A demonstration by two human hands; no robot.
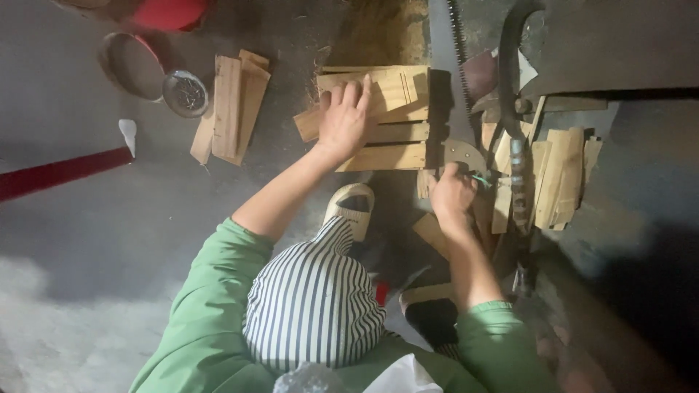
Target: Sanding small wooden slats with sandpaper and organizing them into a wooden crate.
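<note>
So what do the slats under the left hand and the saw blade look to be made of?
Slats: pale, unfinished wood, going by visible grain and rough-cut ends. Saw blade: likely steel, with a dull grey sheen and a toothed edge. The left hand presses on the slats.

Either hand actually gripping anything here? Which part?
Left hand lies flat on the stack of wooden boards, pressing, not gripping. Right hand is closed at the handle end of the handsaw; the exact grip is hidden.
</note>
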